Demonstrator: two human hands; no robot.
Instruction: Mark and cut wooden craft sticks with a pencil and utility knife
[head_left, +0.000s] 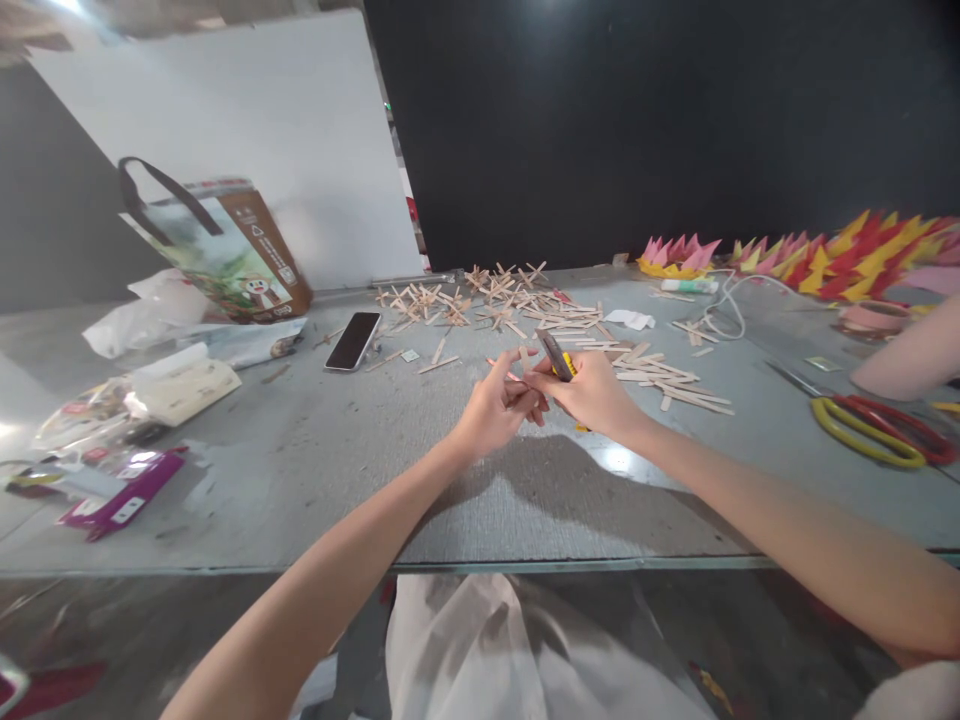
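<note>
Both hands meet over the middle of the grey table (330, 450). My left hand (491, 410) is closed, pinching a wooden craft stick (524, 360) that points upward between the fingers. In my right hand (596, 392) is a dark utility knife (553, 354) with yellow parts, its body sticking up past the thumb and index finger. The right fingertips touch or nearly touch the stick. Whether the blade meets the wood is hidden by the fingers. Just beyond the hands lie loose craft sticks (667, 378) and a heap of sticks joined into crosses (499, 290).
A phone (352, 341) and a carrier bag (247, 250) stand to the left, with plastic packages (124, 490) nearer. On the right are scissors (870, 430), a tape roll (874, 317), a glue stick (688, 286), folded paper pieces (855, 260) and another person's arm (911, 350).
</note>
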